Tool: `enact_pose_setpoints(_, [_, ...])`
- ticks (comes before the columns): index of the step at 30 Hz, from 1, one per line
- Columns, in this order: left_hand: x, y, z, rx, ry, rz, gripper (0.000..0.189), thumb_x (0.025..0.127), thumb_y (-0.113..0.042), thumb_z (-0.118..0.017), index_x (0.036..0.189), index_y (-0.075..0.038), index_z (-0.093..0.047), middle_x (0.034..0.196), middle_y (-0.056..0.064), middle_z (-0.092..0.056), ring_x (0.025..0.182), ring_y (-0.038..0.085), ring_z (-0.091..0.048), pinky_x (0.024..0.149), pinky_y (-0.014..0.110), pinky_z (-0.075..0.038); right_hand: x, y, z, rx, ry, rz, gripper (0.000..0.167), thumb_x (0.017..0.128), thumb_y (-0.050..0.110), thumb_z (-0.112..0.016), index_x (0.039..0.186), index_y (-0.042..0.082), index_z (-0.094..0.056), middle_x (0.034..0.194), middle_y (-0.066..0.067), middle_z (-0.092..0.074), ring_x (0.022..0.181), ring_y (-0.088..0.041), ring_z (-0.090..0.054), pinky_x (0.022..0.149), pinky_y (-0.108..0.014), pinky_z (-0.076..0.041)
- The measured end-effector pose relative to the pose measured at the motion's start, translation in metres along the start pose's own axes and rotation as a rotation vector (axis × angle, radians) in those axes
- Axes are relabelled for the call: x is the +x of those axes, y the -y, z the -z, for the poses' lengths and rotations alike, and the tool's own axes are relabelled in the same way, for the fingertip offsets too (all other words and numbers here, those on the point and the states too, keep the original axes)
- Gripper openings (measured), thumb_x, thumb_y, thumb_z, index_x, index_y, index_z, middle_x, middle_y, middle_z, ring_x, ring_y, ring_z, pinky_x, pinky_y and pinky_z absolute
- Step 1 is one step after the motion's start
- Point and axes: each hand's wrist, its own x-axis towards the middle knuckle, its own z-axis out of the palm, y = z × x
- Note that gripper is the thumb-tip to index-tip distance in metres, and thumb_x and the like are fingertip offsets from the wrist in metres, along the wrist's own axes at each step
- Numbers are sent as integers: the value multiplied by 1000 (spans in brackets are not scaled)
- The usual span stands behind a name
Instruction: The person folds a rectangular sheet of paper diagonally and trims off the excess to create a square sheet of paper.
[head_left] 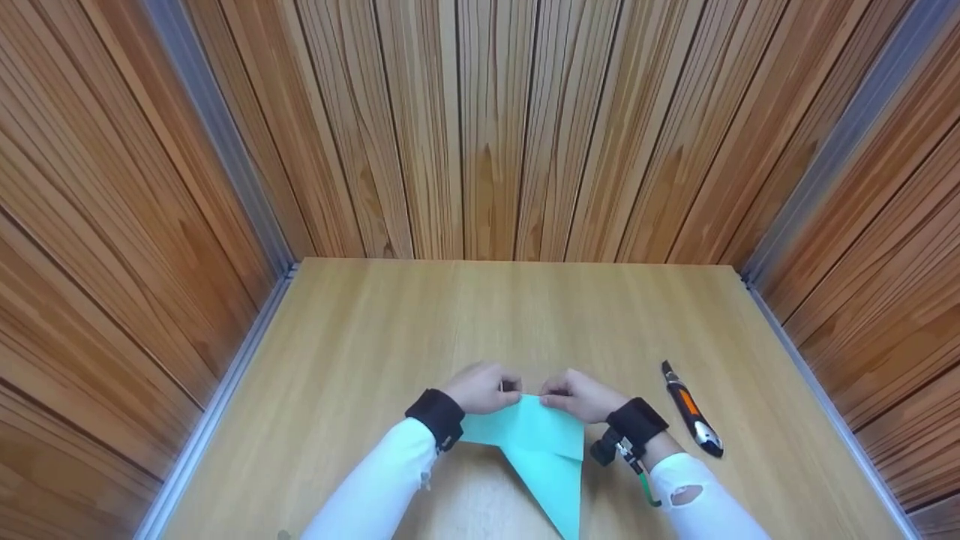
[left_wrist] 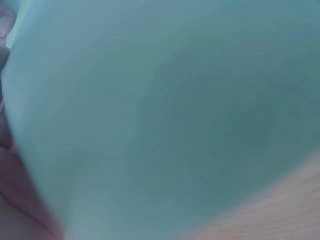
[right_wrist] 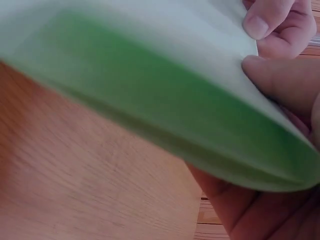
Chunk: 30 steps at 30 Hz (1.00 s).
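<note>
The left hand (head_left: 484, 386) and the right hand (head_left: 581, 395) pinch the far edge of the paper (head_left: 544, 435), close together. The paper is over the table (head_left: 337, 337), its long tip (head_left: 564, 506) pointing back between the arms (head_left: 379, 480).

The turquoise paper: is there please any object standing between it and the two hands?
Nothing visible stands between them: the left hand and right hand already pinch the turquoise paper at its far edge. The utility knife lies apart, right of the right hand.
</note>
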Motion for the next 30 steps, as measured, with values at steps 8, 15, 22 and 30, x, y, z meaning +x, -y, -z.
enact_pose_setpoints(8, [-5,10,11,-90,35,-37,15,108,-23,-69,100,-21,-81,90,-10,-70,85,8,-60,82,29,-48,-3,-3,3,34,-15,3,20,108,11,-66,110,2,-83,96,-9,-80,77,-6,-63,72,-20,-51])
enact_pose_setpoints(15, [-11,17,15,-128,31,-35,13,107,-21,-70,101,-18,-82,90,-10,-71,85,9,-61,85,30,-50,-4,-2,2,51,-68,-3,16,105,10,-71,101,3,-84,87,-7,-79,72,-5,-60,69,-19,-49])
enact_pose_setpoints(22, [-14,24,19,-180,63,-32,10,103,-15,-75,95,-13,-82,85,-6,-74,79,9,-62,80,28,-49,-6,-1,0,46,-57,-8,15,105,13,-72,102,5,-84,88,-7,-79,73,-7,-61,70,-20,-49])
enact_pose_setpoints(30, [-23,39,24,-241,55,10,10,103,-17,-76,98,-13,-83,87,-6,-74,83,11,-63,84,30,-50,-14,-11,1,143,-107,-15,12,103,10,-74,99,4,-84,83,-12,-79,63,-7,-65,61,-31,-61])
